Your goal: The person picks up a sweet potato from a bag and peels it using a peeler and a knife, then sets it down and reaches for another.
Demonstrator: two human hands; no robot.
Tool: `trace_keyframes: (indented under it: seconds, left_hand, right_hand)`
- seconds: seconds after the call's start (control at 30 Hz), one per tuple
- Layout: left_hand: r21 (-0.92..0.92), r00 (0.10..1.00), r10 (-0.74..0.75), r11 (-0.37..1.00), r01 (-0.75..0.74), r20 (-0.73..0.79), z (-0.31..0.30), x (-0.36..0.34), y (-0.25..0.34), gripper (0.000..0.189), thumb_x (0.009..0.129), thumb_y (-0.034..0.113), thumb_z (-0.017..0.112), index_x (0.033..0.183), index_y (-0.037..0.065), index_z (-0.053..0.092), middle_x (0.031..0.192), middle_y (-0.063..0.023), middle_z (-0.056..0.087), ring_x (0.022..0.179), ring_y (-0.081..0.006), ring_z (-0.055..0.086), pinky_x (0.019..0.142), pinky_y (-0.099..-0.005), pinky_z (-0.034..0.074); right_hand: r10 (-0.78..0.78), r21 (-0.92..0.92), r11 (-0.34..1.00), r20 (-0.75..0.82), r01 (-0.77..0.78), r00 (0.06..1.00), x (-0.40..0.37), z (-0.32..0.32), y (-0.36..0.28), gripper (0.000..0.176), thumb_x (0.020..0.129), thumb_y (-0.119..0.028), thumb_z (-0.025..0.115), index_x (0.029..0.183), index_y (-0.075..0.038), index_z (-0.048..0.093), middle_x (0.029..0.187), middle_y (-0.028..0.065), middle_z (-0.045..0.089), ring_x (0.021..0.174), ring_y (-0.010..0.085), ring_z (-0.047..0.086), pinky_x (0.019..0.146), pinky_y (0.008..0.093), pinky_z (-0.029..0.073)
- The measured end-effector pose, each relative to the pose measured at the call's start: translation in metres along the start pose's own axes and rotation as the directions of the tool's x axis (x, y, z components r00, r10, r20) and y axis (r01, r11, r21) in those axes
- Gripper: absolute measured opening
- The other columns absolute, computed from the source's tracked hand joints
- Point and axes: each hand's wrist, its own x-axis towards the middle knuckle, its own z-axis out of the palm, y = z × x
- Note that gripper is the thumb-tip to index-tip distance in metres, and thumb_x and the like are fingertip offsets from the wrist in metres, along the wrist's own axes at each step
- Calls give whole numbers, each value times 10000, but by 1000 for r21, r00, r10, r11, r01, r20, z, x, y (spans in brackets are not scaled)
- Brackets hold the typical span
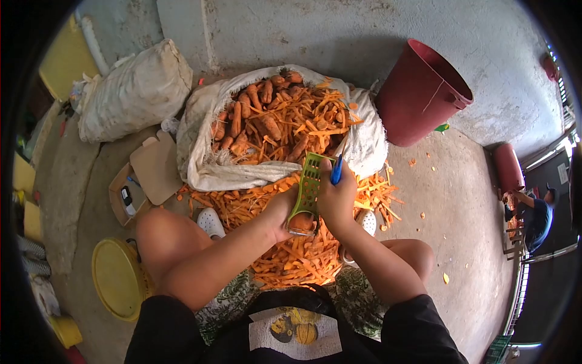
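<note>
My left hand (pixel 281 213) is closed around the side of a green perforated plastic piece (pixel 310 185), held upright over the peelings. At its near end shows a rounded orange piece (pixel 301 222) that looks like carrot; its contact with my fingers is partly hidden. My right hand (pixel 337 197) grips a blue-handled tool (pixel 336 170), and its working end is hidden. It is close against the right side of the green piece. Below both hands lies a heap of orange carrot peelings (pixel 297 264). Beyond them is an open white sack (pixel 233 176) of carrots (pixel 267 124) and peelings.
A dark red bin (pixel 418 100) stands right of the sack. At left are a full white sack (pixel 136 91), an open cardboard box (pixel 160 167) and a yellow lidded bucket (pixel 118 279). A person (pixel 536 218) sits far right near another red bin (pixel 508 167).
</note>
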Motion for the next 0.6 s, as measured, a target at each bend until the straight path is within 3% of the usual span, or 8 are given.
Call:
trace_keyframes:
  seconds: [0.1, 0.17, 0.2, 0.27, 0.3, 0.33, 0.47, 0.6]
  left_hand:
    - [70, 1000, -17, 997, 18, -17, 4, -1, -4, 296, 917, 304, 298, 947, 79, 487, 734, -25, 547, 604, -117, 546, 522, -273, 475]
    - [174, 997, -77, 982, 79, -21, 9, -10, -7, 310, 918, 324, 295, 942, 77, 481, 726, -27, 539, 598, -114, 539, 524, -273, 472]
    - [277, 991, -134, 951, 137, -30, 14, -14, -7, 325, 920, 344, 292, 937, 75, 474, 717, -29, 531, 592, -111, 533, 526, -274, 468]
    - [317, 988, -153, 938, 141, 13, 22, -21, -6, 354, 920, 362, 278, 959, 65, 467, 730, -39, 530, 604, -113, 534, 533, -272, 467]
    - [356, 984, -173, 923, 144, 50, 25, -25, -5, 383, 921, 380, 265, 980, 56, 459, 743, -48, 528, 616, -115, 536, 541, -271, 466]
    - [396, 977, -195, 906, 147, 85, 26, -27, -4, 413, 921, 398, 251, 1002, 46, 452, 756, -57, 527, 628, -117, 538, 549, -270, 466]
    - [233, 996, -83, 970, 75, 28, 8, -13, 5, 401, 913, 405, 275, 1042, 62, 437, 784, -61, 546, 651, -139, 561, 543, -275, 495]
    - [190, 999, -35, 981, 39, -22, 9, -10, 8, 358, 915, 376, 294, 1035, 76, 450, 810, -52, 553, 678, -138, 568, 539, -269, 497]
  right_hand:
    - [-61, -95, 994, -27, 58, 998, 6, 0, 11, 243, 864, -209, 488, 732, -5, 472, 513, 114, 463, 439, 165, 411, 433, 323, 332]
    - [51, -150, 985, -180, -79, 982, 30, -7, 25, 256, 871, -233, 469, 764, -2, 499, 537, 132, 495, 461, 187, 459, 447, 341, 349]
    - [103, -63, 991, -229, -121, 968, 48, -19, 24, 262, 872, -244, 461, 782, -3, 513, 549, 135, 504, 485, 209, 483, 461, 357, 358]
    - [-18, -298, 948, -413, -116, 911, 88, -41, 66, 259, 859, -234, 475, 779, 2, 542, 557, 123, 513, 491, 214, 487, 478, 359, 360]
    - [49, -313, 924, -470, -218, 881, 101, -52, 79, 269, 857, -232, 476, 750, 9, 531, 549, 120, 505, 478, 209, 466, 483, 354, 359]
    - [192, -54, 968, -478, -247, 857, 106, -57, 80, 282, 859, -229, 479, 713, 11, 498, 522, 88, 470, 461, 172, 419, 477, 337, 347]
    - [210, 263, 957, -320, -126, 924, 85, -49, 35, 295, 870, -236, 474, 679, -13, 487, 513, -16, 411, 466, 89, 328, 441, 269, 295]
    - [252, 232, 943, -33, -238, 967, 38, -27, -3, 263, 890, -249, 446, 745, -37, 503, 563, -13, 448, 469, 68, 384, 422, 238, 310]
